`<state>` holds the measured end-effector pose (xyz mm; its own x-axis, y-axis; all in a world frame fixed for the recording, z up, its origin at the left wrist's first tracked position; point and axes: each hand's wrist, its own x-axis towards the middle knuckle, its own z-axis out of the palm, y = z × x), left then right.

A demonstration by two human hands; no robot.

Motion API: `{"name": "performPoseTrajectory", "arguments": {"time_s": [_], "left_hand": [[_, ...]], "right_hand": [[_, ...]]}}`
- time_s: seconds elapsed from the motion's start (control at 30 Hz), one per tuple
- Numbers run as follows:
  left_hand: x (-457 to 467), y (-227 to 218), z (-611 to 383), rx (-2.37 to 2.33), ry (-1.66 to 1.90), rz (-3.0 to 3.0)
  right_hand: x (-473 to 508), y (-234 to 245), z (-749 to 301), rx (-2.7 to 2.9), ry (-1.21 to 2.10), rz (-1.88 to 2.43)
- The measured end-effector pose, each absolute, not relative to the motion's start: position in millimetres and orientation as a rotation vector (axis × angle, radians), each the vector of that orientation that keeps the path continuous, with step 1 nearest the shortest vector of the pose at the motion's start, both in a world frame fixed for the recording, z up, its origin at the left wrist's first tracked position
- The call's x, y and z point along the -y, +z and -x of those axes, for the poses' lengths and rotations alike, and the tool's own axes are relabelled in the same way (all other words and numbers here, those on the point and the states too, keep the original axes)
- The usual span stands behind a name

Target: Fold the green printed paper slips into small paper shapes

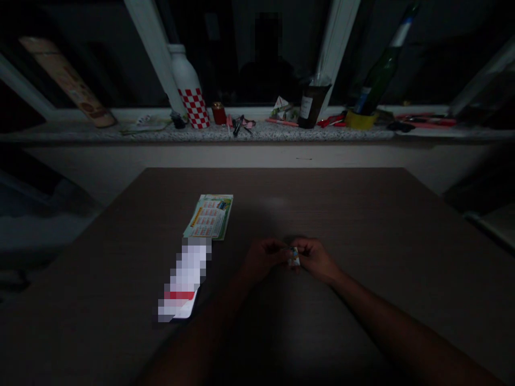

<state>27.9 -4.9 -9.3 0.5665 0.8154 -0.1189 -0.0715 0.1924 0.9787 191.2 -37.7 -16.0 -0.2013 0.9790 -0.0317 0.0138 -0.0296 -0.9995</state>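
Note:
Both hands meet over the middle of a dark brown table [362,214]. My left hand [263,258] and my right hand [316,257] pinch a small pale folded piece of paper [294,258] between their fingertips, just above the tabletop. The fingers of both hands are curled closed around it. To the left of my left hand lies a printed card with green edges [209,216], and below it a lit phone [183,284] lies on the table.
A stone windowsill [241,134] runs behind the table. On it stand a red-and-white checked bottle [189,88], a small red can [219,113], a dark jar [311,104], a green bottle [382,69] in a yellow tape roll [359,120], and pens.

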Motion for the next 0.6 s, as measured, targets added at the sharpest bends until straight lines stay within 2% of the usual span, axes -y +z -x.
{"name": "performPoseTrajectory", "arguments": {"time_s": [0.6], "left_hand": [[5.3, -11.1, -32.5, -0.994, 0.941, -1.216]], "right_hand": [[43.5, -17.0, -195.5, 1.266, 1.412, 1.096]]}}
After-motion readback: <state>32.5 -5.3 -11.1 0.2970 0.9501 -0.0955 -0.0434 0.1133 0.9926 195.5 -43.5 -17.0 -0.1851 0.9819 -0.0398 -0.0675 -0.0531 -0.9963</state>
